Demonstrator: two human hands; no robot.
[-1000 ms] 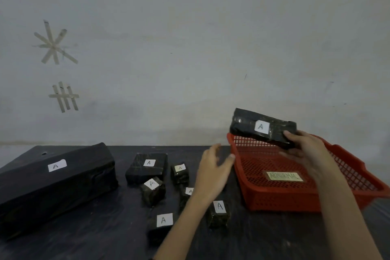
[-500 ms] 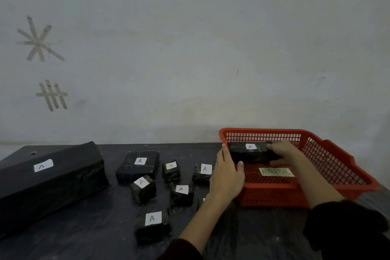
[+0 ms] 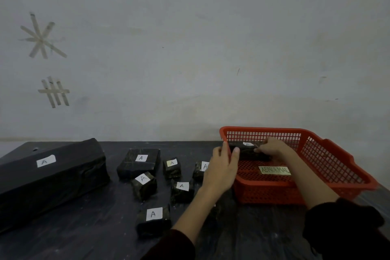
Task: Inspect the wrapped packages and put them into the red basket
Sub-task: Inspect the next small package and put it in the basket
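Where the left hand (image 3: 221,170) meets the package (image 3: 246,150), its end is hidden.

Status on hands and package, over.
Left hand grips red basket rim. Right hand holds wrapped package, down inside basket, not yet released. Nothing in way; only a label in basket.

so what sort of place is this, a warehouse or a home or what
Most likely a makeshift sorting or inspection bench, not a real warehouse: a dark table pushed against a plain wall, black-wrapped packages labelled A, and a red basket tagged ABNORMAL.
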